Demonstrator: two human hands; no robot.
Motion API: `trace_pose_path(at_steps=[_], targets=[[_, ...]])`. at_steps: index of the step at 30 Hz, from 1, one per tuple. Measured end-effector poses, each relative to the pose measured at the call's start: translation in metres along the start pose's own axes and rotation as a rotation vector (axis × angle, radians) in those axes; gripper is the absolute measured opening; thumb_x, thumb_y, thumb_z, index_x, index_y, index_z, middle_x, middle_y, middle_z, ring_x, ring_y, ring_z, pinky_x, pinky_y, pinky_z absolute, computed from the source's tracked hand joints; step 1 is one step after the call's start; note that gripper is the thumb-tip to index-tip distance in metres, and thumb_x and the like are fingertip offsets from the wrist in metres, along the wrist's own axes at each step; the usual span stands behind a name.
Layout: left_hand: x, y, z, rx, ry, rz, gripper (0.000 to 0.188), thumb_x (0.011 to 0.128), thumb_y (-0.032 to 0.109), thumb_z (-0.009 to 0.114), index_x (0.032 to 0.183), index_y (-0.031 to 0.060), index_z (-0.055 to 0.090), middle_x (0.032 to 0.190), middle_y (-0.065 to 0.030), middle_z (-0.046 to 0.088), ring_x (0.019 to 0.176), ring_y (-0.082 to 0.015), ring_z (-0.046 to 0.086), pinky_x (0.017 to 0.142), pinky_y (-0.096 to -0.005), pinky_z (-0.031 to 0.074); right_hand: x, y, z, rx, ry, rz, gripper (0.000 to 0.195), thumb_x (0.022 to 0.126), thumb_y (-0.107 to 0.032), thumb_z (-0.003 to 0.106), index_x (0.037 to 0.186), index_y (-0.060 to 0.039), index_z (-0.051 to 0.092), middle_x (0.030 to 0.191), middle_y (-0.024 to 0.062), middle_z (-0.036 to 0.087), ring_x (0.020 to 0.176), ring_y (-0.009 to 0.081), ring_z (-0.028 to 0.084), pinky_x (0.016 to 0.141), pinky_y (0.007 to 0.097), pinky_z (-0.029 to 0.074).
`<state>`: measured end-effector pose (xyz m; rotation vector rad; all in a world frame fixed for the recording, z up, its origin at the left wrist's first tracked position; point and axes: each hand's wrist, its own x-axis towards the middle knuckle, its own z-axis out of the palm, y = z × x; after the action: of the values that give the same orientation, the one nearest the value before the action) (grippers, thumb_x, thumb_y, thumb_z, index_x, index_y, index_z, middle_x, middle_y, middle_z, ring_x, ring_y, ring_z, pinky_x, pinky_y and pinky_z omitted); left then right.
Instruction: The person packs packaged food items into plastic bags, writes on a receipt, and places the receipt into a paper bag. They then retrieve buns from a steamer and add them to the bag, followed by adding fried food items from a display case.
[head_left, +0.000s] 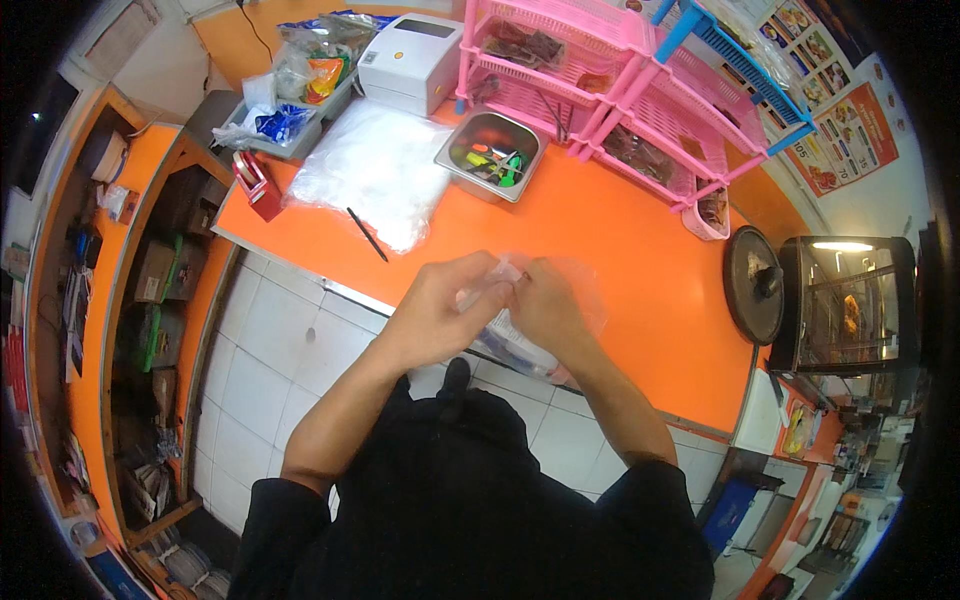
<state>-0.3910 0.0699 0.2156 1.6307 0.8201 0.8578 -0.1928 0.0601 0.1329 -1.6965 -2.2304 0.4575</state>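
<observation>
My left hand (450, 304) and my right hand (546, 300) meet over the front edge of the orange counter (637, 300), both gripping the gathered top of a clear plastic bag (525, 349). The bag hangs below the hands at the counter's edge; something white with print and something dark bluish show through it, too blurred to name. A black pen (367, 234) lies on the counter beyond my left hand. Behind it is a stack of clear plastic bags (375, 165). Further back, a steel container (491, 154) holds scissors and green and orange-handled tools.
A red tape dispenser (257, 187) stands at the counter's left corner, near grey bins (289, 142) and a white label printer (411, 64). Pink plastic racks (600, 90) line the back. On the right are a black round lid (752, 285) and a glass display warmer (847, 307).
</observation>
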Motion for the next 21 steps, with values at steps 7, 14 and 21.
trace_pose_path(at_steps=[7,14,21], targets=[[0.008,-0.001,-0.004,-0.007,-0.024,-0.075,0.017,0.097,0.012,0.061,0.103,-0.0027,0.067,0.087,-0.0067,0.069,0.087,-0.0131,0.065,0.078,-0.0303,0.052,0.021,0.022,0.008,0.169,0.025,0.006,0.023,0.082,-0.001,0.059,0.103,0.0006,0.068,0.105,0.0215,0.07,0.101,0.0412,0.066,0.089,0.0505,0.052],[0.016,-0.008,-0.005,-0.144,0.007,-0.07,0.02,0.1,0.015,0.058,0.103,-0.0029,0.065,0.091,-0.0062,0.07,0.085,-0.011,0.067,0.06,-0.0258,0.054,0.04,0.024,-0.002,0.176,-0.333,0.081,0.026,0.095,-0.014,0.051,0.11,-0.0034,0.069,0.107,0.023,0.071,0.101,0.0396,0.068,0.089,0.0527,0.052],[0.012,-0.012,-0.015,-0.213,0.001,-0.053,0.018,0.1,0.013,0.06,0.107,-0.0021,0.067,0.085,-0.0027,0.066,0.079,-0.0099,0.061,0.073,-0.0268,0.049,-0.021,-0.007,-0.104,-0.264,-0.502,0.194,0.046,0.102,-0.043,0.049,0.1,-0.002,0.068,0.099,0.0203,0.071,0.098,0.0395,0.067,0.087,0.051,0.05]])
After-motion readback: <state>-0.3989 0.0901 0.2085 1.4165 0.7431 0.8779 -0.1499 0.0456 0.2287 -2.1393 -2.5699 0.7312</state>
